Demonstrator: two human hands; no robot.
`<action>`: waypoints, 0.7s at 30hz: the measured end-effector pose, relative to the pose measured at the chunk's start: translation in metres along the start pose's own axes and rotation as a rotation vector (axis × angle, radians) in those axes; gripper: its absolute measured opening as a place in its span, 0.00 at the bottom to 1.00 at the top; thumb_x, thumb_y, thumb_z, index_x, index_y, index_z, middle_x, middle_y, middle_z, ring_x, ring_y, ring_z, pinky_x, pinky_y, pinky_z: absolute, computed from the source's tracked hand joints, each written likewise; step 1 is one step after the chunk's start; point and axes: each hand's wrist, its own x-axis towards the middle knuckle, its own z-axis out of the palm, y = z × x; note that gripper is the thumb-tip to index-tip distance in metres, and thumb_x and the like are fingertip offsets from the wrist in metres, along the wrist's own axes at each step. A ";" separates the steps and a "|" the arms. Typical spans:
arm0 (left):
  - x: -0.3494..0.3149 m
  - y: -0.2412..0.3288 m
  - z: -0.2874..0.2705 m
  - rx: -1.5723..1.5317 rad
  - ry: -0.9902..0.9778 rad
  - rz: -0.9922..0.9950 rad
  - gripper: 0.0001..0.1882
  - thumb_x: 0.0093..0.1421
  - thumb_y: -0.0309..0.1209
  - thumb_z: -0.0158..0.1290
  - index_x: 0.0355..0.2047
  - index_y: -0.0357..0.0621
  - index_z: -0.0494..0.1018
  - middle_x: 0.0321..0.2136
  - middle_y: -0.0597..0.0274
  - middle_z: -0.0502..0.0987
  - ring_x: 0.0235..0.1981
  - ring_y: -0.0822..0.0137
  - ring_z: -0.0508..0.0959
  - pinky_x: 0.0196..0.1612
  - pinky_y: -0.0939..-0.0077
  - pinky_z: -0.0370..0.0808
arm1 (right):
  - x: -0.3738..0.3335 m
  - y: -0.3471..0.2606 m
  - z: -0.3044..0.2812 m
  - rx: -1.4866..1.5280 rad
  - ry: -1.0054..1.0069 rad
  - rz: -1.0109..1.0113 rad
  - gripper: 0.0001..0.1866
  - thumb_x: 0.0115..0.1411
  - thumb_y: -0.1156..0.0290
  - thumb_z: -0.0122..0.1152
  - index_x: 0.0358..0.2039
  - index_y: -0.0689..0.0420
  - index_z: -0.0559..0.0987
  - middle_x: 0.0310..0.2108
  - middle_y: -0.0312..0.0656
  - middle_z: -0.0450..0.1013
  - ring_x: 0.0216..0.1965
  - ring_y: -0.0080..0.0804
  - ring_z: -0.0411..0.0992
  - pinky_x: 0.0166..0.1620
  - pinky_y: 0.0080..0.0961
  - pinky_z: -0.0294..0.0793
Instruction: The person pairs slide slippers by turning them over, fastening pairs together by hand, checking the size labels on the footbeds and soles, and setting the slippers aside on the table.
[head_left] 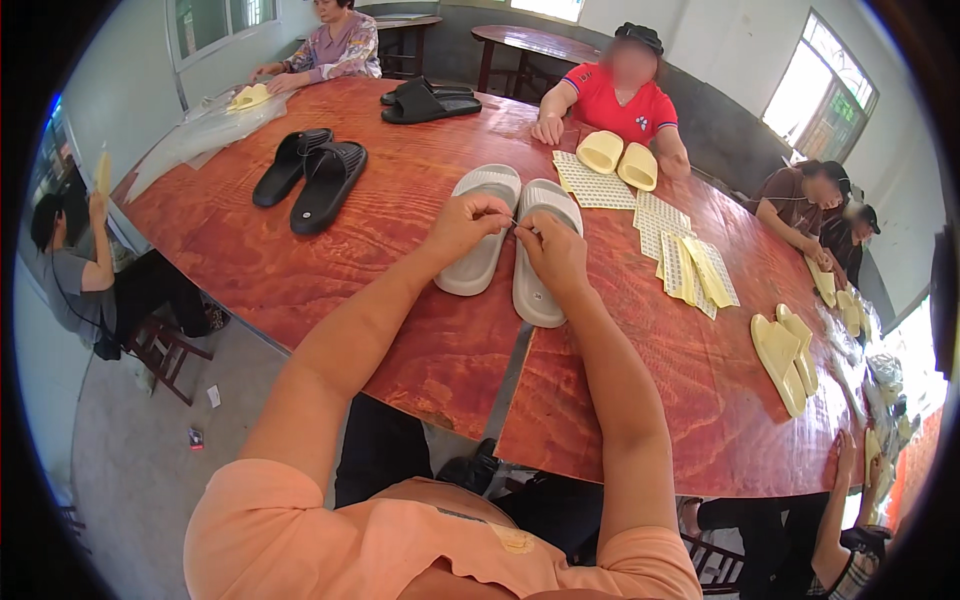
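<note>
A pair of light grey slide slippers lies side by side on the reddish wooden table (420, 375), toes pointing away from me. My left hand (466, 228) rests over the strap of the left slipper (472, 274). Above the right slipper (537, 300) is my right hand (552, 252), its fingers bent in a pinch. Between my fingertips, where the two straps meet, runs a thin light strand, and both hands pinch it. Whether it passes through the straps is hidden by my fingers. A small round sticker shows on the right slipper's heel.
Black slippers (330, 190) lie left, with another black pair (430, 103) farther back. Sticker sheets (595, 186) and pale yellow slippers (637, 168) are right of my hands, more yellow slippers (778, 358) farther right. Several people sit around the table. A seam (513, 375) splits the tabletop.
</note>
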 end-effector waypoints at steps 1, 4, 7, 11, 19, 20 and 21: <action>0.000 -0.001 0.001 0.030 -0.012 -0.010 0.06 0.60 0.25 0.58 0.38 0.39 0.78 0.32 0.66 0.81 0.33 0.78 0.78 0.38 0.84 0.75 | 0.000 0.000 0.001 -0.001 0.000 0.000 0.06 0.57 0.68 0.63 0.30 0.54 0.76 0.29 0.42 0.76 0.29 0.44 0.75 0.32 0.37 0.73; -0.001 -0.001 0.000 0.051 -0.049 -0.019 0.07 0.60 0.25 0.59 0.39 0.39 0.78 0.32 0.68 0.80 0.33 0.79 0.77 0.37 0.85 0.74 | 0.000 0.000 0.002 -0.023 -0.001 -0.028 0.06 0.56 0.68 0.63 0.30 0.54 0.76 0.29 0.41 0.75 0.29 0.44 0.75 0.31 0.36 0.73; 0.000 -0.002 0.000 0.009 -0.054 -0.031 0.07 0.59 0.25 0.59 0.39 0.39 0.78 0.32 0.68 0.80 0.33 0.79 0.77 0.38 0.85 0.74 | 0.000 0.000 0.001 0.000 -0.009 -0.016 0.06 0.56 0.69 0.64 0.31 0.56 0.77 0.30 0.44 0.76 0.28 0.44 0.75 0.30 0.35 0.72; -0.002 0.003 0.004 0.038 -0.055 -0.037 0.07 0.59 0.25 0.59 0.38 0.39 0.78 0.32 0.68 0.80 0.33 0.79 0.77 0.38 0.84 0.74 | -0.001 0.002 0.000 0.001 -0.006 -0.021 0.06 0.56 0.69 0.65 0.31 0.55 0.78 0.29 0.43 0.76 0.28 0.43 0.75 0.30 0.34 0.72; -0.002 0.004 0.003 0.082 -0.067 -0.050 0.07 0.59 0.24 0.59 0.38 0.40 0.78 0.33 0.69 0.80 0.34 0.78 0.78 0.39 0.83 0.75 | -0.002 0.005 0.002 -0.025 -0.015 -0.074 0.06 0.56 0.68 0.65 0.30 0.55 0.78 0.29 0.42 0.76 0.29 0.43 0.76 0.31 0.35 0.73; -0.001 0.002 0.004 0.083 -0.070 -0.050 0.07 0.59 0.24 0.59 0.38 0.40 0.78 0.33 0.69 0.80 0.34 0.78 0.78 0.39 0.83 0.75 | -0.003 0.008 0.003 -0.035 -0.030 -0.066 0.06 0.56 0.68 0.65 0.30 0.55 0.78 0.29 0.42 0.76 0.29 0.42 0.76 0.32 0.35 0.73; -0.001 0.001 0.002 0.040 -0.027 -0.052 0.06 0.59 0.24 0.59 0.38 0.40 0.77 0.33 0.69 0.79 0.34 0.78 0.77 0.38 0.83 0.75 | -0.002 0.006 0.003 -0.045 -0.049 -0.061 0.06 0.56 0.68 0.65 0.30 0.56 0.77 0.29 0.42 0.76 0.30 0.42 0.76 0.32 0.35 0.73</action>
